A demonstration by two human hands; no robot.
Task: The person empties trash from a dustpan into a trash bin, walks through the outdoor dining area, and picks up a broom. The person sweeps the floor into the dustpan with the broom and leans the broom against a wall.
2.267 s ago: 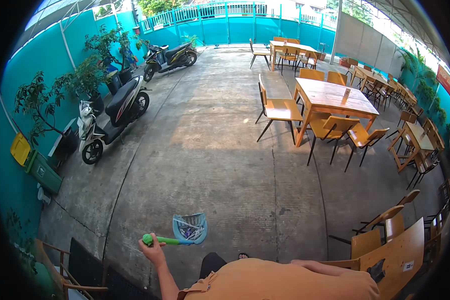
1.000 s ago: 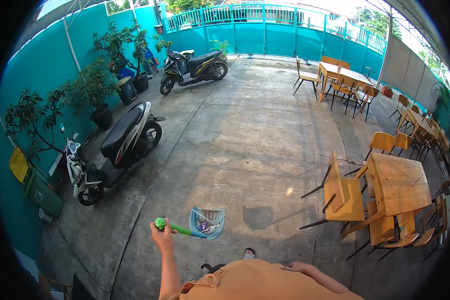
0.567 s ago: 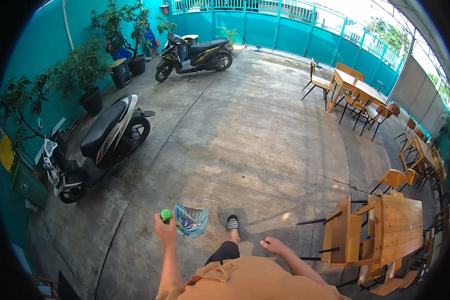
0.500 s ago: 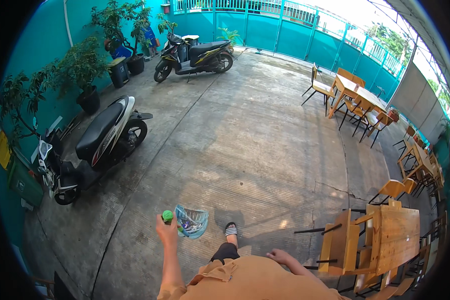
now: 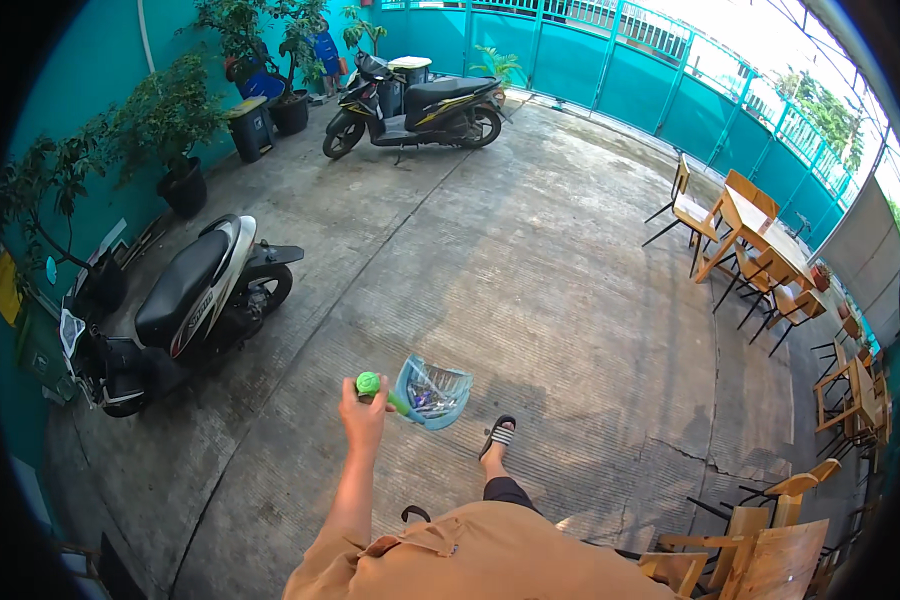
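My left hand (image 5: pixel 363 410) is closed on the green handle (image 5: pixel 368 383) of a light blue dustpan (image 5: pixel 432 395), which is held low over the concrete floor in front of me. Small pieces of litter, some shiny and some purple, lie in the pan. My sandalled foot (image 5: pixel 497 440) is on the floor just right of the pan. My right hand is out of sight behind my body.
A white-and-black scooter (image 5: pixel 185 285) stands at left, another (image 5: pixel 420 110) farther back. Potted plants (image 5: pixel 185 180) and bins (image 5: pixel 250 130) line the teal wall. Wooden tables and chairs (image 5: pixel 745 225) stand along the right; a near table (image 5: pixel 790 555) is at lower right. A teal gate (image 5: pixel 640 70) closes the back.
I have moved forward and turned slightly left. My left hand and the dustpan sit higher in the view, the near table has slipped down-right, and my right hand has left the view.
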